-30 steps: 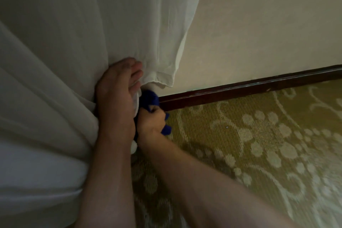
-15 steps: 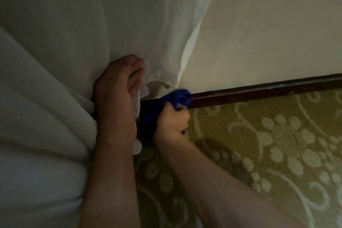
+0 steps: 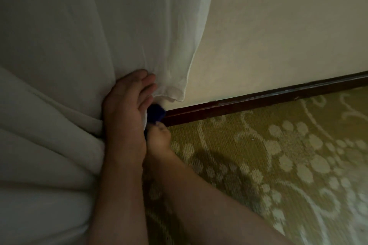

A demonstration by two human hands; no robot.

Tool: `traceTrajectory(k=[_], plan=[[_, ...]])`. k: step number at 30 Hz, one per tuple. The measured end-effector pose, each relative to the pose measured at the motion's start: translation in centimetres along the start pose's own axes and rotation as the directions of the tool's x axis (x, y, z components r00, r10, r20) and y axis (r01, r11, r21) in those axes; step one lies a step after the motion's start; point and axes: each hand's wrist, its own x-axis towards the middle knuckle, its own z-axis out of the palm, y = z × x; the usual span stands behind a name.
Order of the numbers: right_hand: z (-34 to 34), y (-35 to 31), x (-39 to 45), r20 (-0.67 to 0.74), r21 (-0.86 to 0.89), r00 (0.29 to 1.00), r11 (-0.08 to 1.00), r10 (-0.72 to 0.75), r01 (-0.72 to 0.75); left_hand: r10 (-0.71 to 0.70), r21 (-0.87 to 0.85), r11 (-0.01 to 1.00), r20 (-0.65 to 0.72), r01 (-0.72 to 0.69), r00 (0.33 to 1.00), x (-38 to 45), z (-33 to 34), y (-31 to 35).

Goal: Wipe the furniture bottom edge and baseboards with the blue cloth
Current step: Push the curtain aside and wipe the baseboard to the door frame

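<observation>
Patterned carpet (image 3: 268, 155) below; my left hand (image 3: 123, 117) presses white curtain (image 3: 119, 36) aside, fingers straight; right hand (image 3: 159, 141) clutches blue cloth (image 3: 156, 113) at baseboard (image 3: 249, 101).

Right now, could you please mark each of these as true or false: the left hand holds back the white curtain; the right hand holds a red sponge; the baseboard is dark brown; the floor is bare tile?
1. The left hand holds back the white curtain. True.
2. The right hand holds a red sponge. False: it grips a blue cloth, pressed low where the curtain meets the wall.
3. The baseboard is dark brown. True.
4. The floor is bare tile. False: it is a patterned olive carpet with pale floral shapes.
</observation>
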Motion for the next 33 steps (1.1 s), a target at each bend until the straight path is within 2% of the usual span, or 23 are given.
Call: traceTrajectory(k=[3,8,11,13,15,18,20,23,25,30,33], plan=[[-0.3,-1.2,0.0,-0.111,-0.009,0.993,1.0,-0.028,0.027,-0.027,0.016,0.999,-0.006,0.027,1.0,0.4,-1.0,0.6],[1.5,2.4,0.3,-0.076,-0.001,0.997,1.0,0.012,-0.012,0.034,0.042,0.999,-0.091,-0.03,0.995,0.9,-4.2,1.4],[3.1,4.4,0.0,0.017,-0.038,0.997,0.996,0.076,-0.075,0.052,0.086,0.995,-0.1,-0.043,0.994,0.9,-5.6,1.6],[3.3,4.4,-0.5,0.025,-0.055,0.997,0.995,0.08,-0.078,0.058,0.092,0.995,-0.098,-0.049,0.993,1.0,-6.3,1.5],[2.7,3.0,-0.2,-0.029,-0.057,0.999,0.998,0.027,-0.029,0.052,0.09,0.995,-0.111,-0.043,0.992,1.2,-6.8,1.9],[1.9,1.6,0.4,-0.152,0.059,0.988,0.998,-0.005,0.014,0.048,0.083,0.996,-0.137,-0.037,0.989,1.4,-8.1,2.5],[3.2,2.9,-0.1,-0.163,0.001,0.986,0.999,-0.046,0.047,0.055,0.084,0.996,-0.15,-0.043,0.987,1.5,-9.1,2.8],[5.2,6.4,-0.2,-0.08,-0.208,0.994,0.977,-0.07,0.052,0.069,0.09,0.994,-0.166,-0.055,0.984,1.5,-10.1,2.8],[5.8,7.1,-0.3,-0.005,-0.266,1.0,0.963,-0.029,0.027,0.079,0.096,0.993,-0.182,-0.062,0.98,1.4,-10.3,2.8],[3.8,4.5,0.4,-0.005,-0.092,0.999,0.995,-0.037,0.036,0.058,0.074,0.996,-0.161,-0.046,0.985,1.3,-9.4,3.1],[3.1,4.3,0.5,-0.002,-0.094,0.995,0.991,-0.098,0.098,0.046,0.07,0.997,-0.171,-0.034,0.984,1.3,-9.4,3.4]])
